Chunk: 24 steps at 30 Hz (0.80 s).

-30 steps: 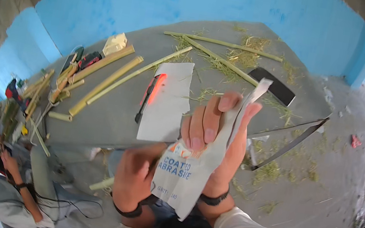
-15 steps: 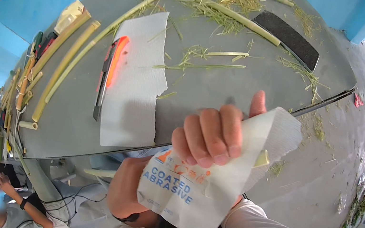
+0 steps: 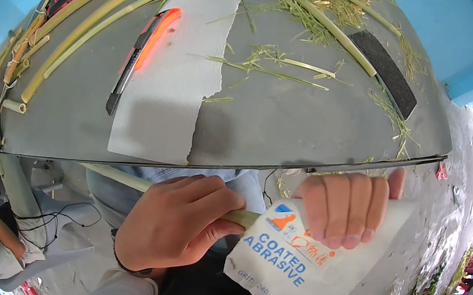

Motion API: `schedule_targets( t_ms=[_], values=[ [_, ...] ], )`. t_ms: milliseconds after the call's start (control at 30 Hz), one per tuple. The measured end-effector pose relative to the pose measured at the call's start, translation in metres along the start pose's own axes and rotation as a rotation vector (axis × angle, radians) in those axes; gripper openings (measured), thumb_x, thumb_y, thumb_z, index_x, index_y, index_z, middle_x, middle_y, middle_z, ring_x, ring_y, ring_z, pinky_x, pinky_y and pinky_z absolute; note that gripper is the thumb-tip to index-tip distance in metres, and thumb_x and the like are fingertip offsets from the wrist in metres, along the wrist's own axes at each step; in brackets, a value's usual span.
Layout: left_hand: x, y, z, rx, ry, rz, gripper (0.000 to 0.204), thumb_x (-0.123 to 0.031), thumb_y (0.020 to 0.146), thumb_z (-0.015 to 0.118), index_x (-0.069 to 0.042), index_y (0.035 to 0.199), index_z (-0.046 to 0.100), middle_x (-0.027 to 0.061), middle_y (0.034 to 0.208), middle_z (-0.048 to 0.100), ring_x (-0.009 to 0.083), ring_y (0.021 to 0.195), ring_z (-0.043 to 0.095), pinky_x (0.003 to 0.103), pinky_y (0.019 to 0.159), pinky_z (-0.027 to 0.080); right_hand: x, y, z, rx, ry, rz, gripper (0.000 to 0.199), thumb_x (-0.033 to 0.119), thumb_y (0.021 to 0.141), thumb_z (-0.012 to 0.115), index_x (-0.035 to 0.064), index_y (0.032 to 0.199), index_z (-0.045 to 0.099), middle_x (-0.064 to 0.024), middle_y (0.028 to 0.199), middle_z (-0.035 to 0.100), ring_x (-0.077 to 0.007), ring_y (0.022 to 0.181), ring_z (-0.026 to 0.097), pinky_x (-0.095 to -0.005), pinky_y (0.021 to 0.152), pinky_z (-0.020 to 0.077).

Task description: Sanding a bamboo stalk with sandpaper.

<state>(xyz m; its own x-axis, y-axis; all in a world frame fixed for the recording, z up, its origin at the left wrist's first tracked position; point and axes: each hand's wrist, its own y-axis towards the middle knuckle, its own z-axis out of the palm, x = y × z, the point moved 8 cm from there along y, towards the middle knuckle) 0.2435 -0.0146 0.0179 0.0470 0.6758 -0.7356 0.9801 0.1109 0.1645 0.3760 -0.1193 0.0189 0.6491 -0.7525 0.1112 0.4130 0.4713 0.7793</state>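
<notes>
My left hand is closed around a pale green bamboo stick, in front of my body below the table edge. To the left of that hand, the stick passes over my lap. My right hand grips a sheet of sandpaper, its printed white backing facing me. The sheet is folded over the stick, hiding the stick's right part. My right fingers curl down over the paper, with the thumb up at the far side. On the table, an orange and black utility knife lies across another torn sandpaper sheet.
Several bamboo lengths lie along the table's left side. More bamboo, green shavings and a black abrasive block are on the grey table. Other people sit at the lower left, near black cables.
My right hand and the sandpaper have slid right, away from my left hand, uncovering a bit of the bamboo stick. My left hand, mostly hidden before, now shows fully. The view has shifted.
</notes>
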Motion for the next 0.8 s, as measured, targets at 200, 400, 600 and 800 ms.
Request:
schedule_targets(
  t_ms=[200, 400, 600, 800],
  values=[
    [0.011, -0.005, -0.002, 0.016, 0.005, -0.174, 0.030, -0.032, 0.088, 0.079, -0.007, 0.096, 0.065, 0.0079, 0.078, 0.065, 0.0309, 0.067, 0.065, 0.041, 0.058, 0.050, -0.003, -0.008, -0.004, -0.106, -0.018, 0.031, 0.070, 0.036, 0.113, 0.004, 0.0076, 0.075, 0.056, -0.0115, 0.075, 0.061, -0.0257, 0.066, 0.061, -0.0387, 0.068, 0.0537],
    [0.019, -0.015, -0.011, 0.139, 0.169, -0.178, 0.042, -0.044, 0.094, 0.075, -0.007, 0.081, 0.060, 0.0064, 0.059, 0.059, 0.0311, 0.052, 0.061, 0.040, 0.048, 0.045, 0.027, -0.009, -0.013, -0.082, 0.029, -0.175, 0.068, 0.036, 0.113, 0.009, 0.0092, 0.068, 0.052, -0.0092, 0.069, 0.057, -0.0221, 0.062, 0.058, -0.0344, 0.064, 0.0521],
    [0.016, -0.014, -0.012, 0.064, 0.172, -0.168, 0.042, -0.043, 0.093, 0.076, -0.007, 0.080, 0.059, 0.0074, 0.064, 0.063, 0.0304, 0.055, 0.064, 0.040, 0.048, 0.045, 0.009, -0.009, -0.005, -0.209, -0.016, -0.062, 0.071, 0.043, 0.113, 0.009, 0.0108, 0.063, 0.049, -0.0076, 0.066, 0.056, -0.0209, 0.055, 0.055, -0.0360, 0.062, 0.0502],
    [0.022, -0.020, -0.024, 0.081, 0.104, -0.193, 0.041, -0.043, 0.092, 0.077, -0.008, 0.080, 0.062, 0.0069, 0.062, 0.062, 0.0304, 0.052, 0.062, 0.040, 0.047, 0.043, 0.039, -0.012, 0.007, -0.094, -0.012, -0.241, 0.076, 0.048, 0.111, 0.000, 0.0117, 0.064, 0.049, -0.0072, 0.065, 0.054, -0.0213, 0.053, 0.052, -0.0372, 0.060, 0.0492]
  ],
)
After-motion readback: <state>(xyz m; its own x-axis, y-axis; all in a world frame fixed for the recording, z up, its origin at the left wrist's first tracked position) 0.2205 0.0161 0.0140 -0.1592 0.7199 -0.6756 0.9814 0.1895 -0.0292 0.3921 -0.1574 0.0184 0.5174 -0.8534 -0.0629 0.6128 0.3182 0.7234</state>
